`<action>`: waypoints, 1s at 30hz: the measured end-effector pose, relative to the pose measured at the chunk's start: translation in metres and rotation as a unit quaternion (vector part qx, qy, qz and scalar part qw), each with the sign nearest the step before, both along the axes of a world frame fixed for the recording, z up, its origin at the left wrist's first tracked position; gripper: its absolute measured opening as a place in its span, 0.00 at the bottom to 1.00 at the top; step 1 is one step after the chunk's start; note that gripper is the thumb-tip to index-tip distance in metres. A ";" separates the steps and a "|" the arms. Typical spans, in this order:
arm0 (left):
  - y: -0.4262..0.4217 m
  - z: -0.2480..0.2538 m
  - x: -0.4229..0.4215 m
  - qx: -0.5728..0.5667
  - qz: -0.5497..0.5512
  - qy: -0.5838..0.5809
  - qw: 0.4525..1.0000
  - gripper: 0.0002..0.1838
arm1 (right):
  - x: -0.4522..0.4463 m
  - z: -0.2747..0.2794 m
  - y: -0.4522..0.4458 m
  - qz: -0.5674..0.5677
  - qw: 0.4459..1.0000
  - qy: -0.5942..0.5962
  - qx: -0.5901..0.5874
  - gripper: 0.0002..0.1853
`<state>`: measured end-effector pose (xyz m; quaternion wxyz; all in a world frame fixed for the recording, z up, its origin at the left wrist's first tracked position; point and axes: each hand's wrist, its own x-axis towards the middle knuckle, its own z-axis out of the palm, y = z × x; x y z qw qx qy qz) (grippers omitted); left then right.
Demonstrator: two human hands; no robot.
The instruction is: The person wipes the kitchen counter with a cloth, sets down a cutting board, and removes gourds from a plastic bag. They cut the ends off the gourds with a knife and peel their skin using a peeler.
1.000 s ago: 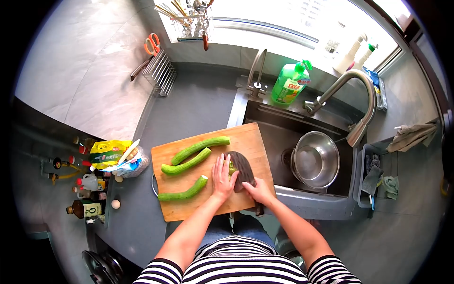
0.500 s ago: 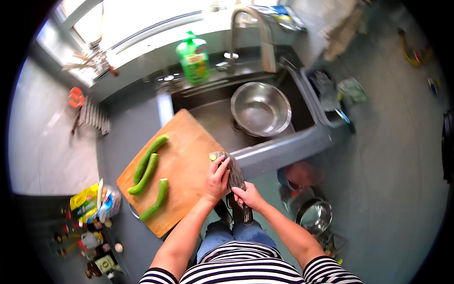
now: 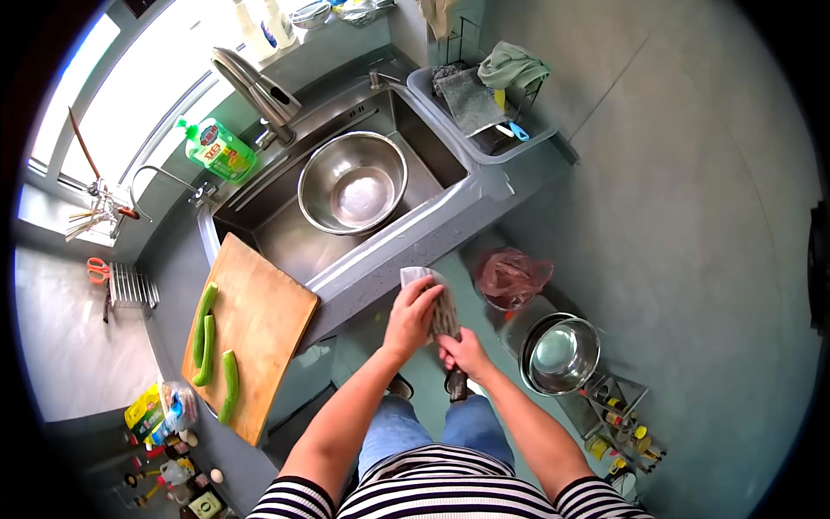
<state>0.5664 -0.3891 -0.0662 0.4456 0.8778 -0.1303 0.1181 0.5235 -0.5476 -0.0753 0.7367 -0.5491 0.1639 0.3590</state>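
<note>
Right hand: fingers wrapped round the dark handle of a broad, grey-bladed kitchen knife, held clear of the grey counter. Left hand: fingers close together, bent over the blade; whether they pinch anything I cannot tell. Three long, curved green cucumbers lie on the rectangular light-brown wooden board, well apart from both hands.

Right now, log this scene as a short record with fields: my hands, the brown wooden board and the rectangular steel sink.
right hand: closed on a broad, grey-bladed knife with a dark handle
left hand: at the knife; whether it grips is unclear
board: on the counter, three long green vegetables on top
sink: round stainless-steel bowl inside
</note>
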 end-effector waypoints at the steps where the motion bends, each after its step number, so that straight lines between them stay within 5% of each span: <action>1: -0.011 -0.001 0.002 0.005 0.004 0.008 1.000 0.16 | 0.001 0.001 -0.012 -0.007 1.000 0.004 -0.004 0.08; 9: -0.105 -0.050 0.008 -0.085 0.020 0.141 0.986 0.13 | -0.015 -0.023 -0.108 -0.019 0.997 0.047 -0.067 0.09; 14: -0.177 -0.134 0.011 -0.142 0.079 0.256 0.953 0.15 | -0.029 -0.070 -0.160 -0.088 0.986 0.088 -0.114 0.10; 18: -0.223 -0.216 0.027 -0.327 0.132 0.457 0.816 0.17 | -0.020 -0.109 -0.192 -0.144 0.973 0.126 -0.130 0.11; 21: -0.240 -0.244 0.058 -0.567 0.186 0.518 0.613 0.17 | -0.006 -0.146 -0.212 -0.186 0.964 0.148 -0.121 0.09; 24: -0.240 -0.252 0.081 -0.616 0.144 0.566 0.528 0.16 | 0.009 -0.173 -0.223 -0.255 0.944 0.173 -0.116 0.09; 30: -0.224 -0.294 0.056 -0.592 0.178 0.562 0.550 0.23 | 0.010 -0.190 -0.229 -0.279 0.932 0.199 -0.121 0.07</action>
